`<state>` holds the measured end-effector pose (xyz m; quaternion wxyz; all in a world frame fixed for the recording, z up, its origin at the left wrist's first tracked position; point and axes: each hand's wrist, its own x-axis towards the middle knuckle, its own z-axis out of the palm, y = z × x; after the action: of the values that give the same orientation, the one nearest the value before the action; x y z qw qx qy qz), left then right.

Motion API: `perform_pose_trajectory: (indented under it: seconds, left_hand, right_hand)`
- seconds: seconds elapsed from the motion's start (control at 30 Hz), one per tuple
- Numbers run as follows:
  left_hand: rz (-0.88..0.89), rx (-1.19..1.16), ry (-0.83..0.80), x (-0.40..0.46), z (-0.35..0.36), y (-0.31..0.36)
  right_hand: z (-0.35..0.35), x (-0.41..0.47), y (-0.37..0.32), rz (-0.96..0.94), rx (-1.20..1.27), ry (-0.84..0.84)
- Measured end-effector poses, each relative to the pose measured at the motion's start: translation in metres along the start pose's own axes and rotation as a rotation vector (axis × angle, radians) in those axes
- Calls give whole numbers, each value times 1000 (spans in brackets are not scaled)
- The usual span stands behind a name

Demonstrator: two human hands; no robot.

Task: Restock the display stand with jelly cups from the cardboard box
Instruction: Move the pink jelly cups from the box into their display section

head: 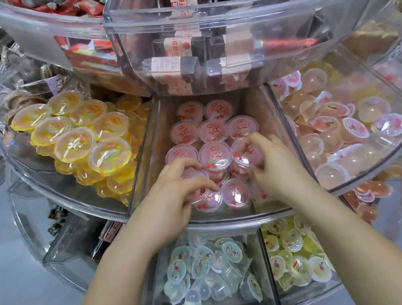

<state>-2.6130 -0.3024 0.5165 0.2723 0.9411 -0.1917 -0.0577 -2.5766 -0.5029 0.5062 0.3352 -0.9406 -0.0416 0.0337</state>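
Grey shop floor [5, 267] lies under a round, tiered display stand [197, 15] of clear plastic that fills nearly everything we see. Its middle tier is cut into wedge compartments: yellow jelly cups [72, 145] on our left, loose pale peach cups [346, 132] on our right, and between them the centre compartment [142, 162] where we are working. Below it sit bins of blue-white cups [205, 272] and yellow-green cups [300, 264]; above, a bin of dark wrapped bars [184, 47].

The pink jelly cups [213, 130] in the centre wedge stand lid-up in tidy rows, most of them already placed. Our left hand [174, 192] has its fingers curled round a cup at the front left; our right hand [266, 165] pinches the rim of a cup in the row behind, at the right. The cardboard box is out of view.

We judge this to be the arranging step, seating the front rows, with the wedge nearly full. Next we would need to let go of both cups once they sit level, then reach back to the box for more, taking care not to knock the neat rows behind.
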Motion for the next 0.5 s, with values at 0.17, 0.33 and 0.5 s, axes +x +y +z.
perform_pose_trajectory:
  seconds: [0.17, 0.33, 0.5]
  left_hand:
    - [-26, 43, 19, 4, -2, 2]
    - [-121, 191, 130, 2, 1, -1]
    - [-51, 175, 142, -4, -3, -4]
  right_hand:
    - [-1, 3, 2, 15, 46, -47]
    - [7, 3, 1, -42, -166, 52]
    - [1, 5, 6, -53, -27, -32]
